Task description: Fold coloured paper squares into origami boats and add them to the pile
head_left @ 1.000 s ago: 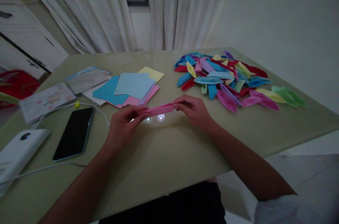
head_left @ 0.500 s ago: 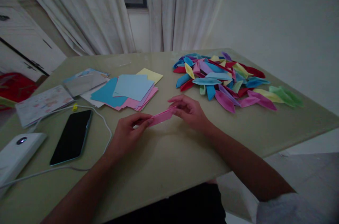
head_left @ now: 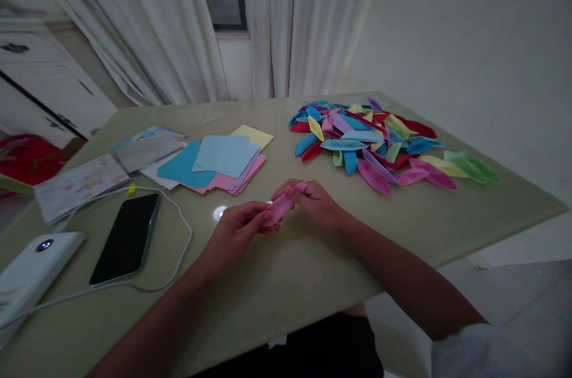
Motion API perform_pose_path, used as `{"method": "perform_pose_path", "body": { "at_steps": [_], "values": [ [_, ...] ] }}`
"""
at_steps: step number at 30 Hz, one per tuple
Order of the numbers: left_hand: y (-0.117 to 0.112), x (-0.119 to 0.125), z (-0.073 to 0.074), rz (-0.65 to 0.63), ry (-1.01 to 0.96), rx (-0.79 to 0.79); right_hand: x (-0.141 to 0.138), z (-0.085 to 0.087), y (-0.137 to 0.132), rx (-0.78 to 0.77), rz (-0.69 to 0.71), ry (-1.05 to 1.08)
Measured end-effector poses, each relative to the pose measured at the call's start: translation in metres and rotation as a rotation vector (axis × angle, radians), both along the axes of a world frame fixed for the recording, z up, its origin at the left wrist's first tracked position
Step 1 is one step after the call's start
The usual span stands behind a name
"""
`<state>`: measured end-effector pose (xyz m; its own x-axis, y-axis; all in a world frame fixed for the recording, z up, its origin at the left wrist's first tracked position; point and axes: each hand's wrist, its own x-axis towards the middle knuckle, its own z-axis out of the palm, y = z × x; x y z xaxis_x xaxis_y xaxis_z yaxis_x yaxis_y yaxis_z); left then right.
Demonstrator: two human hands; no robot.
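Observation:
A folded strip of pink paper (head_left: 281, 205) is held just over the table between both hands, tilted up towards the right. My left hand (head_left: 241, 226) pinches its near left end, thumb on top and fingers below. At the upper right end, my right hand (head_left: 313, 201) grips it between thumb and fingers. Beyond the left hand lies a fanned stack of coloured paper sheets (head_left: 226, 155), light blue on top. Past the right hand spreads a heap of folded paper pieces (head_left: 357, 135) in blue, red, pink, yellow, purple and green.
A black-screened phone (head_left: 126, 239) and a white power bank (head_left: 38, 273) lie at the left, with a white cable (head_left: 181, 211) looping around the phone. Behind them are printed cards (head_left: 80, 184). The table's right edge (head_left: 504, 234) slants away, and curtains (head_left: 272, 20) hang behind.
The pink paper strip has tilted more steeply, its right end higher. Both hands have come closer together around it. The whole view has shifted slightly, putting the table a little lower.

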<state>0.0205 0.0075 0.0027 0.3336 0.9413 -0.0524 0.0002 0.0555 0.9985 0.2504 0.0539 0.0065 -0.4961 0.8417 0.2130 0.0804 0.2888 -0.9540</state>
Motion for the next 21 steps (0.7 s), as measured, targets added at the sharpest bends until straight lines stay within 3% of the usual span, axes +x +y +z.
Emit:
{"method": "perform_pose_path", "body": {
  "at_steps": [6,10,16,21],
  "values": [
    [0.005,-0.004,-0.004,-0.024,-0.052,0.025,0.002,-0.001,0.005,-0.013,-0.044,0.009],
    [0.011,-0.011,-0.009,-0.022,-0.024,-0.005,0.006,-0.008,0.015,-0.132,-0.162,0.082],
    [0.017,-0.020,-0.015,0.097,-0.016,0.031,0.020,-0.012,0.030,-0.068,-0.364,0.144],
    [0.015,-0.015,-0.015,0.151,0.017,0.189,0.009,-0.013,0.020,-0.091,-0.284,0.107]
  ]
}}
